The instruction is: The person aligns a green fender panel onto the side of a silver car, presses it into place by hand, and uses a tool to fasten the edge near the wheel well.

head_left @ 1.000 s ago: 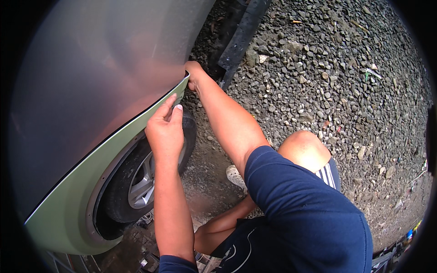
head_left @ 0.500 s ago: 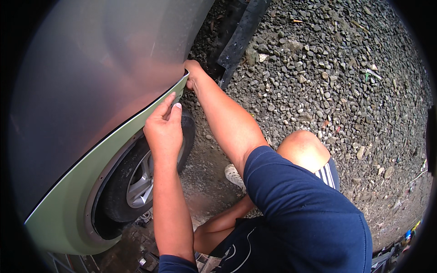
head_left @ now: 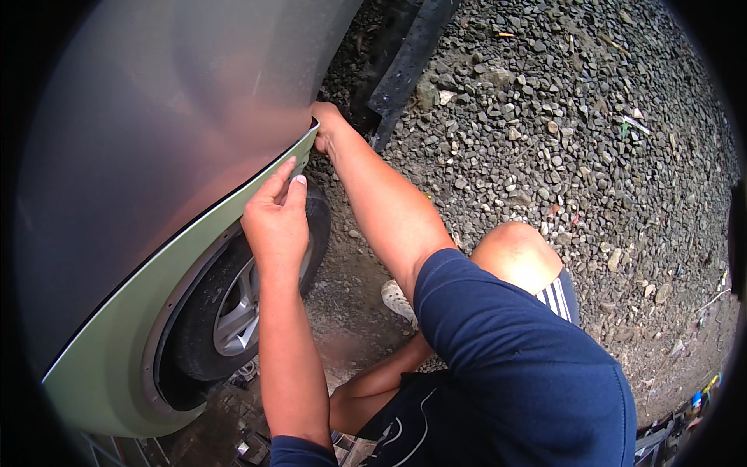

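Observation:
My left hand (head_left: 275, 222) is raised beside a light green car fender (head_left: 187, 261), close to its front end. Its fingers point up along the panel, the thumb apart from them, and I see nothing held. Farther up, my right hand (head_left: 328, 123) reaches around the fender's narrow corner, below a large dark grey body panel (head_left: 171, 117). The fingers of this hand are hidden behind the corner, so their grip does not show. Beneath the fender arch is a wheel (head_left: 237, 307) with a black tire and silver spokes.
A long black piece (head_left: 412, 62) lies on the ground past my right hand. Grey gravel (head_left: 560, 132) spreads over the right side. My bent knee (head_left: 516, 253) and light shoe (head_left: 398, 300) are near the wheel. Assorted items (head_left: 696, 401) lie at the lower right.
Both hands keep nearly the same places against the car. The whole view has shifted only slightly.

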`<state>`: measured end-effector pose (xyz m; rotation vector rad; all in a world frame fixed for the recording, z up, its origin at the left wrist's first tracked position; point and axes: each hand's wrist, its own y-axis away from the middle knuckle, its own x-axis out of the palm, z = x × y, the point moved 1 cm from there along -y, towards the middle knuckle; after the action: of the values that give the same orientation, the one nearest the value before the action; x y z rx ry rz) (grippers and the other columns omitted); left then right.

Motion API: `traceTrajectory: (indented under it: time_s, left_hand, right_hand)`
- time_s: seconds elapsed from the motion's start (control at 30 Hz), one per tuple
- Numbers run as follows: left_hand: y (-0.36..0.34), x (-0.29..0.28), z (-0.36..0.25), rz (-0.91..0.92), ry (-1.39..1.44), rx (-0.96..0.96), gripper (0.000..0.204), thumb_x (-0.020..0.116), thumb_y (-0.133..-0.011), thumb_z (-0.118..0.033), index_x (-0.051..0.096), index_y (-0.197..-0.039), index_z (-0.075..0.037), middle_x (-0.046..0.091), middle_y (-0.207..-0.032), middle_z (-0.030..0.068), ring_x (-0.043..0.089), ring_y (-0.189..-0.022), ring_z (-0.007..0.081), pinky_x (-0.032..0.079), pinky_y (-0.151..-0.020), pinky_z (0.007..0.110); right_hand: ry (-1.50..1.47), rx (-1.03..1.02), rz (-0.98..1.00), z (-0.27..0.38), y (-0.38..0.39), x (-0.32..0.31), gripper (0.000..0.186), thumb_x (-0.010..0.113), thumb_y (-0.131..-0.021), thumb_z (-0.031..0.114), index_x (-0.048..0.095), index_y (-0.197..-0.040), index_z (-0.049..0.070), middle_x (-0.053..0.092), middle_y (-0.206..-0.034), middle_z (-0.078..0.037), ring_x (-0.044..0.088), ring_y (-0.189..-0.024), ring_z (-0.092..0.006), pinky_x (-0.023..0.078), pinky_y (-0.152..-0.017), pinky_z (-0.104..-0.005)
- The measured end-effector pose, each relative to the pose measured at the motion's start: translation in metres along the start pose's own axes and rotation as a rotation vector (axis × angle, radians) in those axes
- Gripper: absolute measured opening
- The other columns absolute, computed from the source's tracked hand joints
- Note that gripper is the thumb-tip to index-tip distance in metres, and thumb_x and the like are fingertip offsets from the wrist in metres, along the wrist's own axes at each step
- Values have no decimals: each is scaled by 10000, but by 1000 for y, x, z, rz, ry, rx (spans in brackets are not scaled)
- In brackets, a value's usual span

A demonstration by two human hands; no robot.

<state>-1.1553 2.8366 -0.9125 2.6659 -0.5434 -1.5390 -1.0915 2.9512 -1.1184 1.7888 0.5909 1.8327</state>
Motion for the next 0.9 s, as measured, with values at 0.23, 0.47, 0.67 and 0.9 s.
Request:
traceTrajectory:
  time_s: [0.23, 0.47, 0.67, 0.9]
  left_hand:
    - [-1, 1, -4, 4, -6, -9, 321, 701, -963, -92, 736, -1277, -32, 711, -852, 10, 597, -720, 52, 496, -644, 224]
    - [1, 1, -11, 18, 31, -70, 308, 689, -957, -21, 714, -1256, 47, 769, -1125, 136, 721, -994, 144, 553, -919, 284]
    - [2, 0, -14, 22, 28, -80, 315, 693, -958, -26, 711, -1265, 43, 768, -1132, 134, 718, -988, 140, 554, -918, 284]
    - [2, -1, -13, 34, 13, -80, 318, 693, -959, -22, 707, -1270, 45, 764, -1147, 137, 716, -1000, 140, 556, -919, 283]
  right_hand:
    - [-46, 11, 94, -1, -16, -7, 264, 617, -959, 129, 713, -1072, -89, 729, -1011, -196, 708, -876, -315, 549, -769, -449]
    - [116, -11, -9, 5, -9, -6, 274, 609, -949, 126, 716, -1071, -95, 735, -1017, -200, 712, -846, -320, 544, -738, -455]
    - [21, -14, 44, 6, -6, -3, 286, 603, -948, 145, 719, -1075, -83, 735, -1036, -199, 713, -899, -309, 542, -775, -451]
    - [11, 4, 34, 6, -4, -2, 284, 590, -965, 149, 717, -1073, -81, 735, -1049, -202, 717, -911, -313, 550, -788, -449]
